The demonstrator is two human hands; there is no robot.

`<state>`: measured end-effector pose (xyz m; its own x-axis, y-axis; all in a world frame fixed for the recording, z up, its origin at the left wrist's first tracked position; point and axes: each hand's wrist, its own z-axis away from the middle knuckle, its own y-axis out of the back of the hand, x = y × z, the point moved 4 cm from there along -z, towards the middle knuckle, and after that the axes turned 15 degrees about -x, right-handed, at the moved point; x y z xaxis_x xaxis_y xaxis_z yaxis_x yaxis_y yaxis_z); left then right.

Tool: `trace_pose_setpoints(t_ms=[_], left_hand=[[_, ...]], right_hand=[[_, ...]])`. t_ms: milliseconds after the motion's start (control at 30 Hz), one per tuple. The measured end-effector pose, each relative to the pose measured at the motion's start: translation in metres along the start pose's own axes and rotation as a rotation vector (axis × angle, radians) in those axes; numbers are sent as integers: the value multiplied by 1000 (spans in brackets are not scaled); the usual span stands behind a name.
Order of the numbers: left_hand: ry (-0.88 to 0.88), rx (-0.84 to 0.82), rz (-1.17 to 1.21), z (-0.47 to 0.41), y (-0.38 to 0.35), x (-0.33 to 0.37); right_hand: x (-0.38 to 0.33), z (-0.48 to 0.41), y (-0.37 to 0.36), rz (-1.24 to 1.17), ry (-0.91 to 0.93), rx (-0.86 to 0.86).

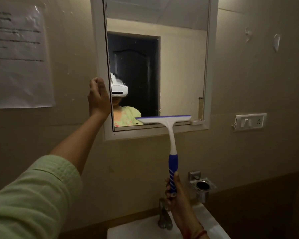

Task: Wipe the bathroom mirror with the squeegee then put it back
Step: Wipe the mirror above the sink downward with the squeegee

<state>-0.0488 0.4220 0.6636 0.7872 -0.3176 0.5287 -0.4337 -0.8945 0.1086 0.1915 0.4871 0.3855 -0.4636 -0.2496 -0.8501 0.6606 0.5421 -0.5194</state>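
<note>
as the scene is read from the near edge outward, these lines are given:

right hand: the right hand [173, 190] is seen low at the basin's near side, fingers wrapped shut round the bottom of the blue grip; thumb laid up along it.

squeegee: one squeegee [172, 152] is held upright, its blade at the mirror's bottom edge toward the right corner. it is judged light and stiff in the plastic neck, with a soft rubber lip; the ribbed blue grip is the place to be held, likely less slippery than the smooth white neck.

basin: one sink [212, 221] and one tap [163, 216] are counted beneath the hand.

holder: one metal holder [203, 187] is fixed to the wall just right of the grip.

left hand: the left hand [98, 97] is closed on the mirror frame's left edge, fingers curled behind it.

mirror: one mirror [181, 66] in a white frame; judged fragile, so gentle pressure is advised.

wall: one paper notice [19, 56] at left and one switch plate [249, 121] at right are counted.
</note>
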Motion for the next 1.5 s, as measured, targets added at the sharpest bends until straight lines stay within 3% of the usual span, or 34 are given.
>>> trace_pose_setpoints(t_ms=[133,267,567,867,1500], left_hand=[[5,-5,1,0,0,1],[16,-8,2,1,1,1],[16,-10,-8,1,0,-3],[-28,29,-31,1,0,0],[-8,23,-19,1,0,0]], right_hand=[[7,8,3,-15,-39,23],[-15,11,-7,-66,47,-4],[-169,-24,-69,-74,332,-304],[-291,-49,-116,25,465,-235],[-345,-70,-138,129,510,-235]])
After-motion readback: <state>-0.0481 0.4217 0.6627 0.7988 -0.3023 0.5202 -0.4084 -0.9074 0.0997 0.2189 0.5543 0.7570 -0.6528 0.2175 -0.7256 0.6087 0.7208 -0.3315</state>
